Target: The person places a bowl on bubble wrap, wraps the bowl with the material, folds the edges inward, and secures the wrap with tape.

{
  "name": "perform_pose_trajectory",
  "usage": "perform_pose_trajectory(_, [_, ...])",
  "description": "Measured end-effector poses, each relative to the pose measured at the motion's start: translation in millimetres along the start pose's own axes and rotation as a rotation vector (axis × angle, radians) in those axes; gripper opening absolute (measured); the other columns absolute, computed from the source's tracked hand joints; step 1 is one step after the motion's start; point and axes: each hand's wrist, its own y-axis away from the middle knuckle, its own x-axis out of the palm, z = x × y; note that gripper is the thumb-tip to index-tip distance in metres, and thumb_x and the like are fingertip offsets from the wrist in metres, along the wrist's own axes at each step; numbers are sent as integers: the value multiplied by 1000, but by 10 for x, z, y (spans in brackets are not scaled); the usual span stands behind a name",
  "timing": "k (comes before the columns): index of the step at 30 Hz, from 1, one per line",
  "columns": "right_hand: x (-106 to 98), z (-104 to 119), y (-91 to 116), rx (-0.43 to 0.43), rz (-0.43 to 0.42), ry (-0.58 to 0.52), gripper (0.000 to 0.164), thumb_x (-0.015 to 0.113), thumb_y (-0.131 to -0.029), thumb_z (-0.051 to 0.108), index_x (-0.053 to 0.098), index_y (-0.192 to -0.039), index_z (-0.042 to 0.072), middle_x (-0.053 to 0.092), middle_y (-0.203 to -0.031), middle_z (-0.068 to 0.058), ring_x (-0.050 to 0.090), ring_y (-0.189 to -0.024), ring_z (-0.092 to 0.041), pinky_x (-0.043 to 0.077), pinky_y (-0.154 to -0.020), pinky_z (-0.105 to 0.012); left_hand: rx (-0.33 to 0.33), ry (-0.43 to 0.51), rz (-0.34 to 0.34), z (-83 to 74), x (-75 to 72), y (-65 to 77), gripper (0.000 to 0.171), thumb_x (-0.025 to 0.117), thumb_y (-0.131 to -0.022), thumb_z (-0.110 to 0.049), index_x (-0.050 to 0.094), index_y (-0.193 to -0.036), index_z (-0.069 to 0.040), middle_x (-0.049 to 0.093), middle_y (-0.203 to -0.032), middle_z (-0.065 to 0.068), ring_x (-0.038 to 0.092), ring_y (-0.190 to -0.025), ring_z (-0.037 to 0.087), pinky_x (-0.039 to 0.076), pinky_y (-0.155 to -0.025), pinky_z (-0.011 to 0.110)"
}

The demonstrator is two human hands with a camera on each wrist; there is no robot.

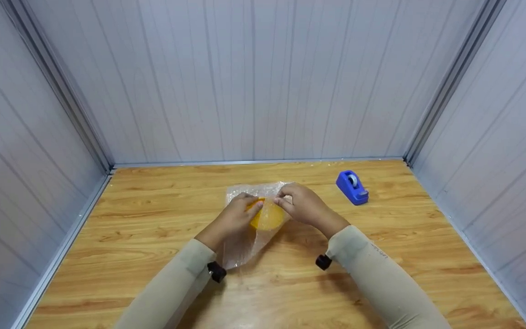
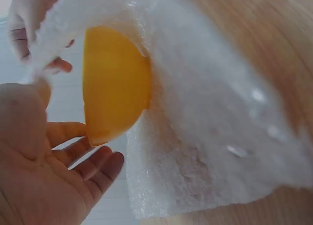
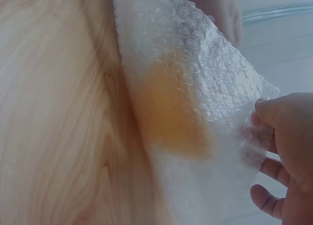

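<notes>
A yellow bowl (image 2: 115, 83) sits mouth-up on a sheet of bubble wrap (image 2: 195, 117), and a flap of the wrap rises over its right side. Through the wrap, the bowl appears as a blurred orange patch (image 3: 168, 107) in the right wrist view. My left hand (image 1: 235, 214) is at the bowl's left, its fairly straight fingers at the rim and partly hidden behind it. The left thumb lies at the flap's edge. With thumb and index finger, my right hand (image 1: 304, 205) pinches the raised edge of the wrap above the bowl.
A blue tape dispenser (image 1: 352, 187) stands at the back right of the wooden table (image 1: 153, 256). Pale panel walls (image 1: 254, 82) enclose the table at the back and both sides. A small black camera hangs under each wrist.
</notes>
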Motion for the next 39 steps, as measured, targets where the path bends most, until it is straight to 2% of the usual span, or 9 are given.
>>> perform_pose_trajectory(3, [65, -34, -44, -8, -52, -26, 28, 72, -113, 37, 82, -114, 11, 80, -131, -11, 74, -131, -35, 59, -117, -57, -8, 47, -24, -19, 1, -19, 54, 54, -121, -41, 73, -145, 4, 68, -147, 24, 65, -143, 43, 49, -128, 59])
perform_pose_trajectory(7, [148, -88, -98, -35, -106, -54, 23, 76, -111, 30, 84, -108, 9, 82, -121, -11, 76, -123, -35, 61, -112, -56, -46, 71, -30, -43, 22, -42, 50, 66, -116, -41, 79, -138, 2, 69, -143, 25, 65, -139, 43, 50, -125, 59])
perform_pose_trajectory(14, [238, -148, -138, -77, -105, -45, 20, 76, -110, 24, 83, -104, 7, 82, -115, -11, 75, -118, -34, 61, -110, -55, -117, 86, -96, -88, 85, -106, 27, 81, -107, -22, 84, -118, 3, 74, -134, 23, 68, -137, 41, 56, -119, 54])
perform_pose_trajectory(18, [244, -162, -130, -50, -93, -26, 20, 77, -110, 26, 83, -106, 8, 81, -118, -12, 75, -120, -34, 61, -111, -55, -170, 77, -108, -116, 110, -109, 17, 84, -105, -17, 84, -108, -1, 74, -129, 19, 69, -125, 33, 61, -107, 46])
perform_pose_trajectory(23, [167, -262, -117, 44, -72, -20, 23, 75, -112, 32, 82, -114, 11, 80, -127, -11, 73, -128, -36, 58, -116, -56, -177, 69, -122, -119, 142, -154, 13, 85, -102, -14, 82, -96, -3, 75, -120, 15, 64, -107, 24, 59, -90, 39])
perform_pose_trajectory(26, [90, -362, -137, 117, -56, -32, 26, 71, -114, 35, 81, -119, 11, 78, -134, -12, 72, -133, -37, 56, -118, -58, -157, 64, -138, -109, 149, -170, 14, 86, -100, -12, 81, -92, -3, 77, -118, 15, 68, -108, 26, 61, -93, 42])
perform_pose_trajectory(32, [-55, -608, -213, 269, -24, -91, 32, 67, -115, 36, 77, -129, 9, 75, -143, -16, 70, -136, -39, 56, -117, -60, -149, 55, -151, -88, 143, -139, 13, 85, -101, -12, 80, -95, -1, 76, -132, 17, 71, -132, 37, 62, -112, 50])
perform_pose_trajectory(37, [-114, -793, -247, 394, 24, -137, 35, 63, -117, 38, 72, -134, 9, 76, -139, -13, 71, -129, -33, 59, -113, -57, -152, 7, -169, -75, 136, -118, 13, 85, -99, -14, 81, -94, -3, 77, -131, 14, 72, -132, 38, 61, -113, 50])
perform_pose_trajectory(39, [-117, -845, -257, 418, 32, -138, 38, 63, -117, 38, 71, -139, 8, 74, -143, -13, 70, -132, -34, 58, -116, -57, -160, 1, -176, -67, 136, -122, 14, 86, -99, -15, 81, -92, -4, 78, -130, 12, 72, -131, 37, 61, -112, 50])
